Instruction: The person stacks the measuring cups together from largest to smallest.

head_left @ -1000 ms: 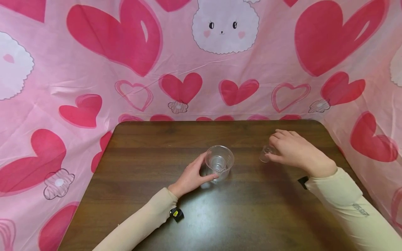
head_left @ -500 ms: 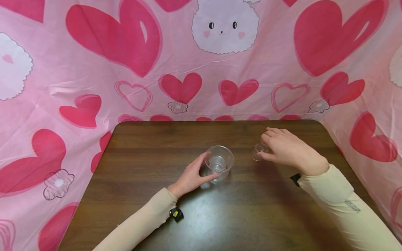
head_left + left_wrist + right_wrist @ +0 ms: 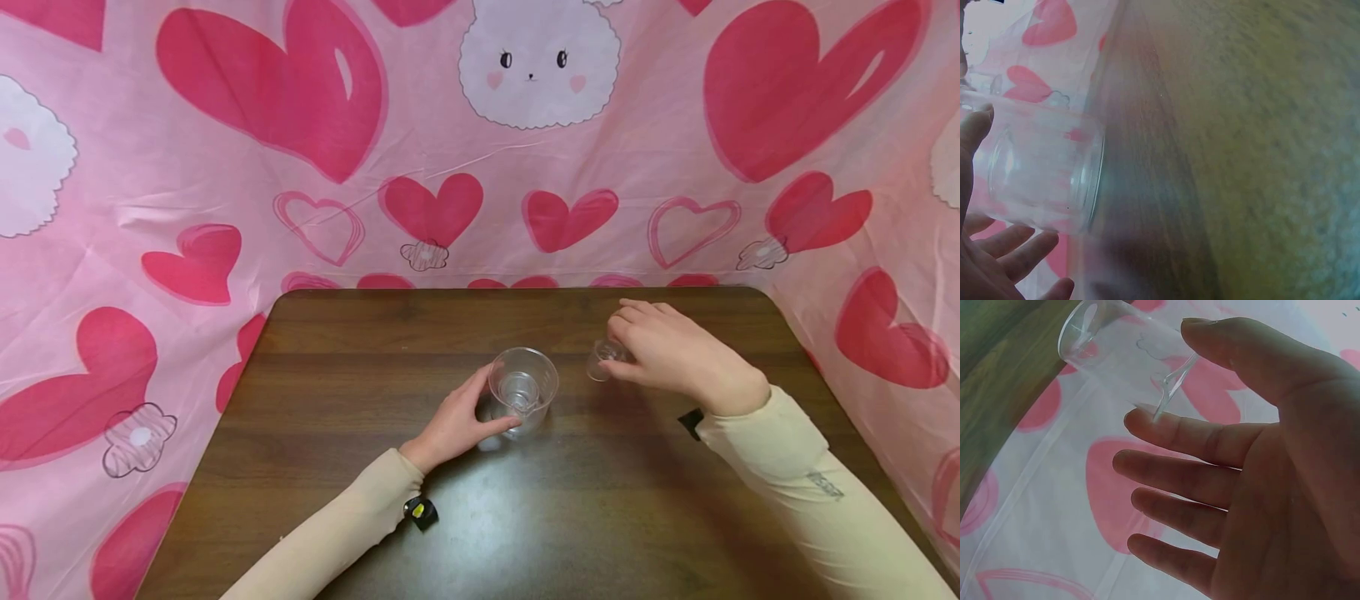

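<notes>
My left hand (image 3: pixel 455 419) grips the side of a clear beaker (image 3: pixel 523 372) that stands on the brown table. Inside that beaker shows a smaller clear round shape, perhaps a nested vessel. In the left wrist view the beaker (image 3: pixel 1044 165) lies between thumb and fingers. To its right, my right hand (image 3: pixel 667 350) pinches a small clear beaker (image 3: pixel 601 363) from above. The right wrist view has thumb and index finger at the small beaker's (image 3: pixel 1129 353) spouted rim, with the other fingers spread. Whether its base touches the table cannot be told.
The wood-grain table (image 3: pixel 360 333) has rounded far corners. A pink cloth (image 3: pixel 427 142) with red hearts and white cartoon faces hangs behind and along both sides. Dark straps sit at both sleeve cuffs.
My right hand has moved left with the small beaker, nearer the larger one. The left hand and its beaker have stayed in place.
</notes>
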Tool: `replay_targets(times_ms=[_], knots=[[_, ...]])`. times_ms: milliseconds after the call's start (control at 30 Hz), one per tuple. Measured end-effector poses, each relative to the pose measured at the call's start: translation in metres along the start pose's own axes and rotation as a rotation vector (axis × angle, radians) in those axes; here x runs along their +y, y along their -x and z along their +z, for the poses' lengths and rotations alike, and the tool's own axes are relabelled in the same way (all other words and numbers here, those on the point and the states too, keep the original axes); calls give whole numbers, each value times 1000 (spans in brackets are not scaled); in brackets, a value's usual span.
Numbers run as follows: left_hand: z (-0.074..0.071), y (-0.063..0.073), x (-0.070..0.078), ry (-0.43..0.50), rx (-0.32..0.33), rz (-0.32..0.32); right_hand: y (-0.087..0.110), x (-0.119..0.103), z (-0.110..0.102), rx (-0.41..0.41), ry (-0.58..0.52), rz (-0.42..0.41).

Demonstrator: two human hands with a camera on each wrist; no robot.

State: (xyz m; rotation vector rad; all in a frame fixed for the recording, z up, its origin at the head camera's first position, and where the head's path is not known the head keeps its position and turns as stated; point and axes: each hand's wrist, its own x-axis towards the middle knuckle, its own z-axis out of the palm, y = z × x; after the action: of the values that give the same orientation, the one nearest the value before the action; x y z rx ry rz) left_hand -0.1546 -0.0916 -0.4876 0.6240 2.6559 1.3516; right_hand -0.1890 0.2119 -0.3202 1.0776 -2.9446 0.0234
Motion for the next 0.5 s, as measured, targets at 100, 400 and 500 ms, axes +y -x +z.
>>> replay_targets(times_ms=[100, 400, 500], knots=[[0, 0, 0, -3, -3, 1, -1, -2, -2, 5, 0, -8], [0, 0, -1, 7, 1, -2, -9, -11, -8, 6, -5, -10], [1, 0, -2, 7, -1, -5, -13, -15, -9, 14, -7, -20]])
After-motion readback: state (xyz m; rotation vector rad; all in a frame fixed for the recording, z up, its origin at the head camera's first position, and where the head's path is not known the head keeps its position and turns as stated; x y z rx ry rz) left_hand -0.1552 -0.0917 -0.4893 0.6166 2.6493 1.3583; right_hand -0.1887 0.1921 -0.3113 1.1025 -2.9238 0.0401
